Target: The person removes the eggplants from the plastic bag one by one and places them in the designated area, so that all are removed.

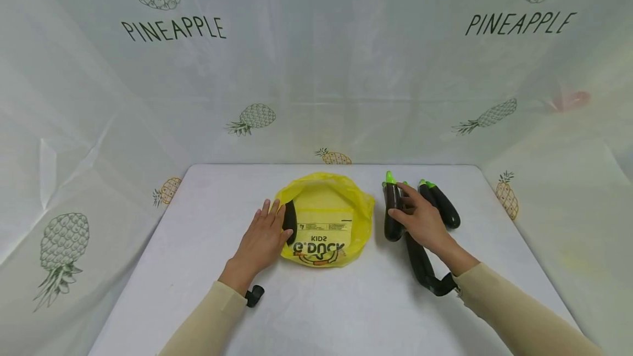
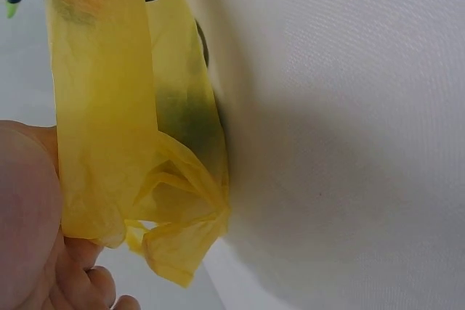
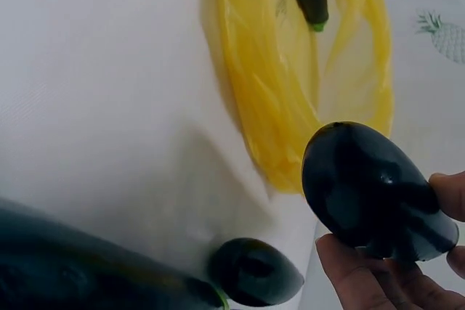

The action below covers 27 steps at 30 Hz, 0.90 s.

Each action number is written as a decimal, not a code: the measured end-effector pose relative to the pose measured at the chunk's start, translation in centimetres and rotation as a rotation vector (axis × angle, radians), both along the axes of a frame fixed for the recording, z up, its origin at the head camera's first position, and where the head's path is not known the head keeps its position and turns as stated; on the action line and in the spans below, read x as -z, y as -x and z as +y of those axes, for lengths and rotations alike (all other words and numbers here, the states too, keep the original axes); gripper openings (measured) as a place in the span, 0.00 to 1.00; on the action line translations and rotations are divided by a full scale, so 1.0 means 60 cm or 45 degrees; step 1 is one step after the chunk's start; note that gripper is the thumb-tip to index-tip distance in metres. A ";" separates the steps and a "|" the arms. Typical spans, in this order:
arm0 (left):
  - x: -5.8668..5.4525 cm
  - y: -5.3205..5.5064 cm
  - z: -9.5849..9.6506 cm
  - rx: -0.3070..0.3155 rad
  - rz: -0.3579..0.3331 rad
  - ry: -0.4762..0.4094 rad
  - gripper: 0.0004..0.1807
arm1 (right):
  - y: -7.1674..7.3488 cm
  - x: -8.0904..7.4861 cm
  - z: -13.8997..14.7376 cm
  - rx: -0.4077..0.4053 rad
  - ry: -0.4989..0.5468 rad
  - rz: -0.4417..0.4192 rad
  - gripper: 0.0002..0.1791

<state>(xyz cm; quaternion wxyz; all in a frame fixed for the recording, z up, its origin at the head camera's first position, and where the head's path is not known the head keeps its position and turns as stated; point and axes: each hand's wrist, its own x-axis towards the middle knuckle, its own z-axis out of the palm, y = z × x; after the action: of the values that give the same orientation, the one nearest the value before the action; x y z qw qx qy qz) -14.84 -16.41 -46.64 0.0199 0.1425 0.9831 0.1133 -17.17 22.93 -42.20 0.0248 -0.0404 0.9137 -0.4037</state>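
A yellow plastic bag lies on the table with its mouth spread wide, and one eggplant is inside along its left wall. My left hand rests at the bag's left rim, fingers straight and thumb reaching inside over that eggplant. The bag's crumpled outer side shows beside the palm in the left wrist view. Right of the bag, my right hand grips a dark eggplant with a green stem between thumb and fingers. In the right wrist view this eggplant appears raised above the table.
More eggplants lie at the table's right, some partly hidden by the right hand; another eggplant lies below it. The white table ends at a pineapple-print curtain. Black wrist gear shows beside the left wrist.
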 end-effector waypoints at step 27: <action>0.008 -0.001 0.006 -0.011 -0.040 0.018 0.39 | -0.017 0.017 0.059 0.032 -0.059 -0.008 0.41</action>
<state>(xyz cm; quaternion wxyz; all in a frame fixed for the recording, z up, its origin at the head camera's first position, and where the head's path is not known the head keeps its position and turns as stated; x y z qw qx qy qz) -14.77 -16.06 -47.15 0.0361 0.1364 0.9840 0.1087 -16.17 26.47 -43.21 0.0235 -0.0269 0.9232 -0.3828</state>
